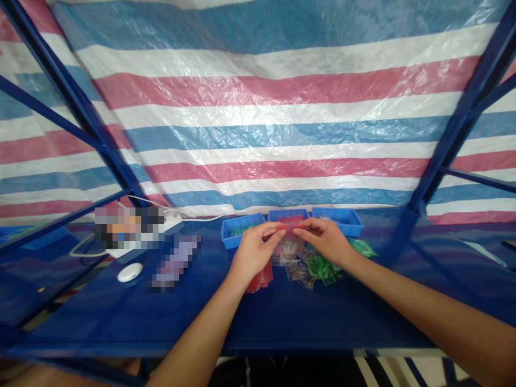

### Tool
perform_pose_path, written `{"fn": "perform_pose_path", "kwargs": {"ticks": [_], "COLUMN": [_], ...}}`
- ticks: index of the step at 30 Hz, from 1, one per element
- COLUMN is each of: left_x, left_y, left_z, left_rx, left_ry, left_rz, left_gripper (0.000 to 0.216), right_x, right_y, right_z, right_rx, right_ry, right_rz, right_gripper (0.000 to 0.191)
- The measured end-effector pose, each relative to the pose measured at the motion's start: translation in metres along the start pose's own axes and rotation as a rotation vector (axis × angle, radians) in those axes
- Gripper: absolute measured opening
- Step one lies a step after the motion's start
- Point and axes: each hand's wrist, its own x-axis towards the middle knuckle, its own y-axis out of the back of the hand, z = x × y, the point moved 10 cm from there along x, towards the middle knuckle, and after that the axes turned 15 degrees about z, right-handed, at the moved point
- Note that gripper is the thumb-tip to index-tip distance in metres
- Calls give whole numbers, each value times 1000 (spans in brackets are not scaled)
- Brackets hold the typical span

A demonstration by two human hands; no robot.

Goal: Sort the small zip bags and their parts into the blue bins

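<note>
Between left hand (255, 249) and right hand (327, 242), red bag (291, 234) spans sideways

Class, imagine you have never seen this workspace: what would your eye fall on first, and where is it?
Probably the large plastic sheet with red, white and blue stripes, filling the background behind the dark blue table. Next, the person's left hand and right hand, close together near the table's far edge, holding a thin, translucent red plastic piece between them. Bright green plastic packets stand out below the right hand.
</note>
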Motion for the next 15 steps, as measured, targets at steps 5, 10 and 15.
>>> {"fn": "perform_pose_path", "kwargs": {"ticks": [5, 10, 15], "left_x": [0, 1, 2], "left_y": [1, 2, 5], "left_z": [4, 4, 7], "left_rx": [-15, 7, 69], "left_ry": [2, 12, -25], "left_rz": [6, 19, 37], "left_gripper": [32, 32, 33], "right_x": [2, 3, 3], "right_y": [4, 5, 7], "right_z": [1, 3, 5], "right_rx": [17, 7, -10], "right_ry": [-20, -20, -25], "right_rz": [17, 25, 44], "right_gripper": [30, 31, 31]}}
